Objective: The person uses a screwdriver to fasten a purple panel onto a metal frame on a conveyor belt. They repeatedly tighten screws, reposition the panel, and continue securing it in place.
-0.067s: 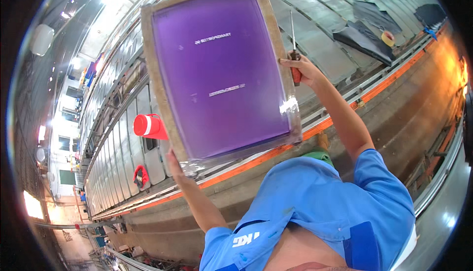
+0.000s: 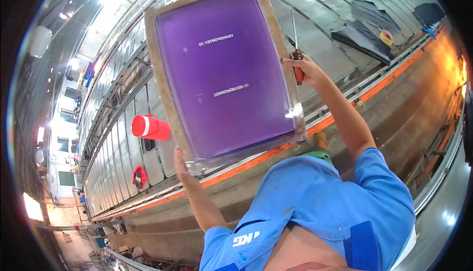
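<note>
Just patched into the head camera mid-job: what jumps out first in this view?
The big purple screen in a wooden frame fills the upper middle, held up by both hands: the left hand grips its lower left corner, the right hand steadies its right edge while also holding a red-handled screwdriver. A bright red cup stands out just left of the frame, on the long grey-panelled table.

Left hand [image 2: 180, 161] fingers behind purple screen frame [image 2: 222, 71]
</note>
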Available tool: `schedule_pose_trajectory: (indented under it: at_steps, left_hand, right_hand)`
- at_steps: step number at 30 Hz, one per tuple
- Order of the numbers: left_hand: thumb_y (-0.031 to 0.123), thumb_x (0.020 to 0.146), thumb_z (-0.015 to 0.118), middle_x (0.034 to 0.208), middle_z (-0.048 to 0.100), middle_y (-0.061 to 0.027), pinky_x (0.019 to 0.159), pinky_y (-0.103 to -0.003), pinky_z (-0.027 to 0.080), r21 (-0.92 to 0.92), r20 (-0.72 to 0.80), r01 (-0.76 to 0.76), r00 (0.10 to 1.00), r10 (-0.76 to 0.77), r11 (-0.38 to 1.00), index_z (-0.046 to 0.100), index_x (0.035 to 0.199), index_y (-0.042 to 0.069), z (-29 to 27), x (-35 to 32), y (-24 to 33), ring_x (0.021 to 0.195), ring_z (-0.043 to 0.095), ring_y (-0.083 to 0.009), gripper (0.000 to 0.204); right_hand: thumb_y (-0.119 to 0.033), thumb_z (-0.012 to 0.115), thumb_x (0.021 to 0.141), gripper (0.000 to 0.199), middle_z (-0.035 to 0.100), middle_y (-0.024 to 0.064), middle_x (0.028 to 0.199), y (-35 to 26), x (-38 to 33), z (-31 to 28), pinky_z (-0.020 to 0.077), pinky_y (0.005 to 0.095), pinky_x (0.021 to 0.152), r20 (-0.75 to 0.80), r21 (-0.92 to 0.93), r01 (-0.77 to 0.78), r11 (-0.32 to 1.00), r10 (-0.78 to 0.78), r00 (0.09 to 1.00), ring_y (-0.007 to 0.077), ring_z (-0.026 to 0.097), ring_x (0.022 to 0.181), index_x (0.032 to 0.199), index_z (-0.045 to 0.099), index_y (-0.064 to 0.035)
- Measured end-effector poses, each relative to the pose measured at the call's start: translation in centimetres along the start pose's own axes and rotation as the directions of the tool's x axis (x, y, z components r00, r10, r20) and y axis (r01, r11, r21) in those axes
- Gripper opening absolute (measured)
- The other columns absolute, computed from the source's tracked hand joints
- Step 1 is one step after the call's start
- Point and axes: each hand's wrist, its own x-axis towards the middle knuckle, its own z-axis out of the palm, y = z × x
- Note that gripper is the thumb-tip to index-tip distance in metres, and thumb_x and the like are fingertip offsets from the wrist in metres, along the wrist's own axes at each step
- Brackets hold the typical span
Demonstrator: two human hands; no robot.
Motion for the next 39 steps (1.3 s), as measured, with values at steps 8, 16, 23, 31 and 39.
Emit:
schedule_pose_trajectory:
  at_steps: [8, 16, 23, 31, 39]
  left_hand:
    - [0.014, 0.090, 0.070, 0.086, 0.055, 0.0034, 0.071, -0.022, 0.043, -0.099, -0.110, 0.247, 0.960, -0.258, 0.964, 0.055, 0.100, 0.009, 13.7, -0.9, -11.3, 0.080, 0.054, -0.0061, 0.018]
    - [0.034, 0.089, 0.074, 0.075, 0.032, 0.0056, 0.057, -0.026, 0.028, 0.303, -0.471, 0.269, 0.876, -0.102, 0.914, 0.037, 0.079, 0.013, 17.7, 1.1, -19.5, 0.066, 0.031, -0.0072, 0.044]
    - [0.026, 0.092, 0.067, 0.075, 0.038, 0.0049, 0.059, -0.026, 0.033, 0.174, -0.504, 0.285, 0.848, -0.163, 0.943, 0.041, 0.080, 0.011, 20.9, 2.5, -22.5, 0.067, 0.035, -0.0073, 0.032]
    - [0.024, 0.093, 0.065, 0.075, 0.038, 0.0039, 0.062, -0.027, 0.035, 0.230, -0.570, 0.332, 0.808, -0.150, 0.915, 0.042, 0.081, 0.010, 22.1, 1.2, -24.4, 0.069, 0.036, -0.0090, 0.030]
    - [0.026, 0.093, 0.064, 0.076, 0.042, 0.0021, 0.064, -0.029, 0.036, 0.376, -0.572, 0.340, 0.817, -0.073, 0.862, 0.046, 0.080, 0.007, 22.5, 1.7, -24.4, 0.071, 0.039, -0.0106, 0.029]
  right_hand:
    - [-0.014, 0.083, 0.076, 0.027, 0.059, -0.0018, 0.075, 0.7, 1.2, -16.0, 0.0462, 0.0282, 0.064, -0.223, -0.228, -0.112, 0.967, 0.060, 0.973, 0.0103, 0.058, 0.070, 0.077, 0.056, -0.0120]
    - [-0.011, 0.084, 0.075, 0.025, 0.060, 0.0000, 0.074, 5.4, 9.5, -21.3, 0.0468, 0.0272, 0.066, -0.250, -0.301, -0.223, 0.927, 0.149, 0.957, 0.0112, 0.059, 0.070, 0.079, 0.059, -0.0095]
    - [-0.007, 0.084, 0.074, 0.028, 0.061, 0.0013, 0.077, 8.1, 15.1, -26.9, 0.0482, 0.0277, 0.069, -0.243, -0.345, -0.156, 0.925, 0.072, 0.967, 0.0123, 0.060, 0.073, 0.085, 0.059, -0.0068]
    - [-0.004, 0.081, 0.075, 0.027, 0.061, 0.0031, 0.082, 10.1, 16.7, -28.2, 0.0499, 0.0286, 0.072, -0.227, -0.373, -0.236, 0.897, 0.159, 0.961, 0.0136, 0.062, 0.075, 0.088, 0.057, -0.0047]
    - [-0.003, 0.081, 0.075, 0.030, 0.063, 0.0049, 0.086, 11.1, 16.4, -29.8, 0.0518, 0.0302, 0.069, -0.234, -0.316, -0.288, 0.904, 0.220, 0.947, 0.0153, 0.063, 0.078, 0.091, 0.055, -0.0039]
